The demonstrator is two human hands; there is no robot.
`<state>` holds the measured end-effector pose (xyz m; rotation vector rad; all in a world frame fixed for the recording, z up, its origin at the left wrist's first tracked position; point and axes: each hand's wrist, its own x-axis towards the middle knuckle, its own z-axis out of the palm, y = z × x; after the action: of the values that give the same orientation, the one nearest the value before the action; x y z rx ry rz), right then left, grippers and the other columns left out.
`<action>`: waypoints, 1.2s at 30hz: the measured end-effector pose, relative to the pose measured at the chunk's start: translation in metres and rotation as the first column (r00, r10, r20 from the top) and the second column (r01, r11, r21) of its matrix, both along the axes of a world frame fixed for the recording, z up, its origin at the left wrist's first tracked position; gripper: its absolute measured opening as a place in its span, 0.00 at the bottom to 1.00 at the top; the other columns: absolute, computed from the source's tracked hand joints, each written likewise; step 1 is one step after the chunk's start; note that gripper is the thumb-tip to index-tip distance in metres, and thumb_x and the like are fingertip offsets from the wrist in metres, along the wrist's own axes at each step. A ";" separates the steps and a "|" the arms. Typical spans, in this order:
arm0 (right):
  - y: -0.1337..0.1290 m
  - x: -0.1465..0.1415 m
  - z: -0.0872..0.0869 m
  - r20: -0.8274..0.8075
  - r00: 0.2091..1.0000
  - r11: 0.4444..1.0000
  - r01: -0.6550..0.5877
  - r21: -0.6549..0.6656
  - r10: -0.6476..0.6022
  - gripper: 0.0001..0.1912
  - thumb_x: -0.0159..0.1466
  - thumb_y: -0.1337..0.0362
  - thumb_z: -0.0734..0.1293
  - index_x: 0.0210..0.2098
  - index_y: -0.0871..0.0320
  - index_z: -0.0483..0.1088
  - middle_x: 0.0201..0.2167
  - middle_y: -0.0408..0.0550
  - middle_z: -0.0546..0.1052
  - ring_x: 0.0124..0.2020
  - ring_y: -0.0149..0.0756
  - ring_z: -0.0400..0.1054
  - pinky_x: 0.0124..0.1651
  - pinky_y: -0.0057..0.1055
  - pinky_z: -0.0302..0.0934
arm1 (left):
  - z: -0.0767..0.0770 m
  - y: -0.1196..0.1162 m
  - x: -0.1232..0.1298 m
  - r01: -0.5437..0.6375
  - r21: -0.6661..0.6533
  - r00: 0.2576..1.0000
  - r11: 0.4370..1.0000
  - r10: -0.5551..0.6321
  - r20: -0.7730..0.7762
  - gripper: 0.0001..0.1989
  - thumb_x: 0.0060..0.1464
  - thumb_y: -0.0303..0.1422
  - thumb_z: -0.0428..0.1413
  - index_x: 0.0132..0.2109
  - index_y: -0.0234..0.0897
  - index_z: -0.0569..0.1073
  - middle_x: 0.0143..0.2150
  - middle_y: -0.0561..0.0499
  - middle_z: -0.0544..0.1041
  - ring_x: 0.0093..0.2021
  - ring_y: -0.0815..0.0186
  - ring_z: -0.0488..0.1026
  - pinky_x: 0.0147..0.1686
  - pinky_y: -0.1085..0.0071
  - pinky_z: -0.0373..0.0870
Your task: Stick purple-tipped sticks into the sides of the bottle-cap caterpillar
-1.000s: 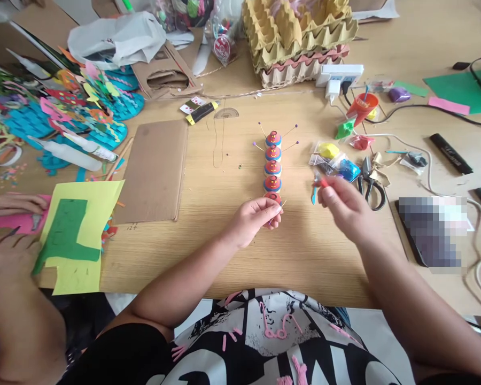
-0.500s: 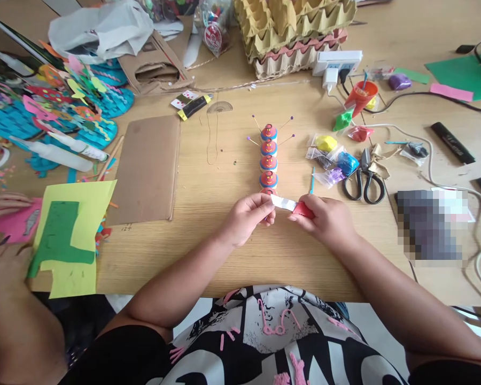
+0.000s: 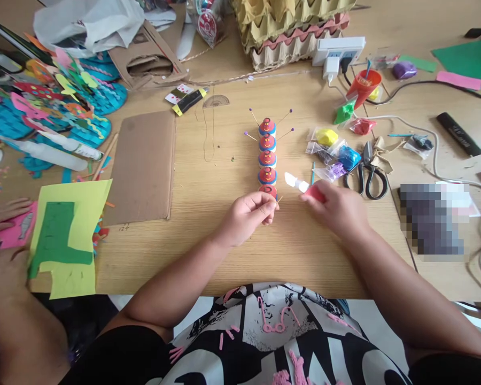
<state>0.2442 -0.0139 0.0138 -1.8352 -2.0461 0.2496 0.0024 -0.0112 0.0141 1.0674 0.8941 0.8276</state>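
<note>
My left hand (image 3: 250, 216) is closed in a pinch on a thin wooden stick (image 3: 279, 200), of which only a short end shows past the fingertips. My right hand (image 3: 340, 211) grips a small knife (image 3: 299, 183) by its red handle, the pale, shiny blade pointing left and slightly away from me. Beyond my left fingers stands a row of several red-and-blue domed pieces with yellow smiling faces (image 3: 267, 159). Purple-tipped sticks (image 3: 285, 118) spread from the far end of that row. The nearest piece is partly hidden by my left hand.
Black-handled scissors (image 3: 366, 171) and bagged clay (image 3: 348, 158) lie to the right, near an orange cup (image 3: 366, 88). Brown cardboard (image 3: 142, 166) lies left. Another person's hands (image 3: 6, 262) are beside yellow paper (image 3: 74, 235). Egg trays (image 3: 292, 43) and a power strip (image 3: 340, 49) are behind.
My right hand has moved right and turned, taking the knife away from my left fingers. The stick's end now shows at the left fingertips. The view has shifted slightly.
</note>
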 end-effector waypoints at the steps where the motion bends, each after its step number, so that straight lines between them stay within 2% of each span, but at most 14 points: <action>1: 0.003 0.004 0.001 -0.008 0.997 0.997 0.071 0.007 -0.071 0.30 0.67 0.34 0.60 0.29 0.55 0.68 0.19 0.46 0.69 0.20 0.33 0.53 0.27 0.31 0.40 | 0.001 -0.001 0.000 0.006 -0.009 1.000 1.000 -0.006 0.008 0.16 0.58 0.46 0.63 0.37 0.35 0.75 0.27 0.54 0.72 0.28 0.73 0.67 0.31 0.73 0.68; 3: 0.005 0.010 0.003 -0.048 0.989 0.989 0.144 0.033 -0.143 0.28 0.67 0.36 0.61 0.29 0.54 0.67 0.19 0.45 0.68 0.20 0.33 0.53 0.27 0.31 0.41 | 0.002 -0.002 0.001 0.001 -0.042 1.000 0.999 0.000 0.027 0.17 0.58 0.46 0.63 0.37 0.35 0.75 0.28 0.55 0.72 0.28 0.73 0.67 0.30 0.74 0.67; 5: 0.004 0.008 0.006 -0.098 0.989 0.992 0.118 0.049 -0.113 0.28 0.67 0.35 0.61 0.29 0.54 0.66 0.20 0.45 0.68 0.20 0.33 0.55 0.27 0.31 0.41 | 0.003 -0.001 0.002 -0.011 -0.077 0.999 0.997 0.013 0.034 0.17 0.57 0.46 0.64 0.37 0.35 0.74 0.28 0.55 0.72 0.27 0.74 0.67 0.29 0.75 0.66; 8: -0.004 -0.003 0.008 -0.137 0.990 0.999 -0.041 0.035 0.046 0.30 0.67 0.34 0.59 0.30 0.54 0.67 0.19 0.45 0.68 0.21 0.34 0.57 0.27 0.32 0.43 | 0.002 -0.001 0.003 -0.008 -0.102 1.000 0.995 0.011 0.024 0.17 0.57 0.46 0.63 0.36 0.35 0.74 0.29 0.55 0.72 0.27 0.74 0.67 0.29 0.76 0.66; 11: -0.012 -0.014 0.007 -0.121 0.969 0.977 -0.214 0.023 0.215 0.32 0.68 0.33 0.57 0.31 0.55 0.68 0.19 0.45 0.67 0.21 0.34 0.58 0.27 0.32 0.44 | -0.001 -0.002 0.002 0.012 -0.084 1.000 0.996 -0.012 0.002 0.17 0.60 0.46 0.62 0.36 0.35 0.74 0.29 0.54 0.73 0.28 0.73 0.69 0.30 0.75 0.68; 15: -0.015 -0.016 0.005 -0.028 0.959 0.959 -0.280 0.028 0.281 0.33 0.69 0.33 0.54 0.31 0.56 0.69 0.19 0.47 0.68 0.21 0.34 0.58 0.27 0.33 0.41 | -0.006 -0.003 0.001 0.028 -0.016 1.000 0.999 -0.028 -0.011 0.16 0.63 0.44 0.59 0.35 0.36 0.73 0.29 0.53 0.74 0.30 0.72 0.70 0.32 0.75 0.69; 27: -0.014 -0.016 0.003 0.079 0.977 0.980 -0.198 -0.025 0.199 0.37 0.69 0.32 0.51 0.31 0.57 0.71 0.19 0.47 0.70 0.21 0.33 0.58 0.27 0.31 0.41 | -0.003 -0.003 0.000 -0.047 0.076 0.997 0.996 0.051 -0.060 0.13 0.65 0.42 0.58 0.40 0.36 0.75 0.29 0.55 0.72 0.30 0.72 0.68 0.33 0.75 0.69; 29: -0.011 -0.013 0.003 0.089 0.987 0.990 -0.131 -0.052 0.135 0.36 0.69 0.32 0.52 0.31 0.57 0.71 0.20 0.47 0.70 0.21 0.33 0.58 0.27 0.30 0.40 | -0.002 -0.003 0.000 -0.038 0.082 0.997 0.996 0.044 -0.069 0.13 0.65 0.42 0.58 0.40 0.35 0.75 0.28 0.55 0.71 0.29 0.73 0.68 0.32 0.75 0.68; 33: -0.002 -0.002 0.006 0.112 0.989 0.992 0.103 -0.067 -0.095 0.31 0.69 0.36 0.57 0.31 0.56 0.70 0.20 0.46 0.71 0.21 0.32 0.56 0.27 0.30 0.39 | 0.000 -0.005 0.001 0.002 0.067 0.998 0.998 0.002 -0.057 0.13 0.65 0.42 0.59 0.40 0.35 0.75 0.28 0.55 0.71 0.29 0.73 0.68 0.32 0.76 0.68; 35: 0.000 0.001 0.008 0.098 0.986 0.989 0.140 -0.043 -0.135 0.30 0.69 0.36 0.58 0.31 0.56 0.70 0.20 0.46 0.70 0.21 0.32 0.55 0.27 0.30 0.40 | 0.000 -0.005 0.001 -0.009 0.034 0.999 0.999 0.010 -0.031 0.14 0.64 0.42 0.59 0.39 0.35 0.75 0.28 0.55 0.71 0.29 0.73 0.68 0.31 0.76 0.68; 36: -0.001 0.001 0.008 0.083 0.990 0.993 0.117 -0.030 -0.114 0.30 0.69 0.36 0.57 0.31 0.56 0.70 0.20 0.46 0.70 0.21 0.32 0.55 0.27 0.30 0.40 | 0.001 -0.004 0.001 -0.015 0.011 1.000 1.000 0.015 -0.019 0.14 0.63 0.43 0.59 0.39 0.35 0.75 0.28 0.55 0.71 0.29 0.74 0.68 0.31 0.76 0.67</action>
<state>0.2449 -0.0147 0.0218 -2.0077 -1.9910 0.1822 0.0038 -0.0154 0.0147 1.0810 0.9155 0.8374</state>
